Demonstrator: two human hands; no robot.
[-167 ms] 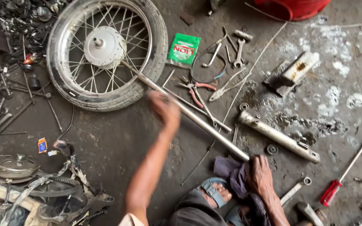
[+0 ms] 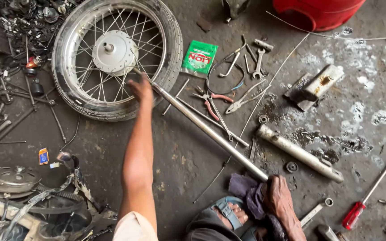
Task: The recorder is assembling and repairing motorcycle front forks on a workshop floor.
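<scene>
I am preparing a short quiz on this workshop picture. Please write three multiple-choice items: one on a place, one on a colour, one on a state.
1. Where does the far end of the long metal tube lie?
A. on the tyre of the spoked wheel
B. inside the red container
C. on the green packet

2. What colour is the screwdriver's handle?
A. blue
B. red
C. yellow

3. How does the right hand hold the tube's near end?
A. bare
B. through a dark cloth
C. with pliers

Answers:
1 A: the tube's end rests on the spoked wheel, by the left hand.
2 B: the screwdriver has a red grip.
3 B: the right hand presses a dark cloth around the tube.
</scene>
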